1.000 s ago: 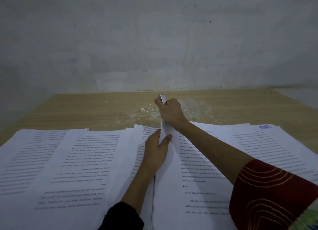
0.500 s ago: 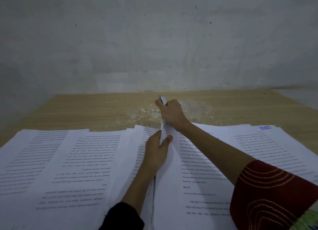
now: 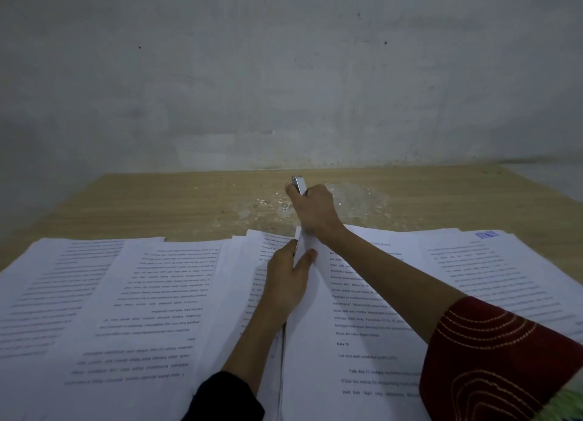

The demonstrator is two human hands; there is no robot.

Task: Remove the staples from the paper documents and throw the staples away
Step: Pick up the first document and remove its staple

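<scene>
the stapled document (image 3: 356, 341) lies at the table's (image 3: 157, 206) near edge, its top corner raised. the left hand (image 3: 288, 278) pinches that corner taut so the right hand (image 3: 314, 211), gripping a metal staple remover (image 3: 299, 185), can pry there; pulled staples (image 3: 268, 203) litter the bare wood beyond.

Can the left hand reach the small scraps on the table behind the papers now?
Probably not right away: the left hand is pinching the paper corner, and the right hand with the metal tool sits before the scraps.
</scene>
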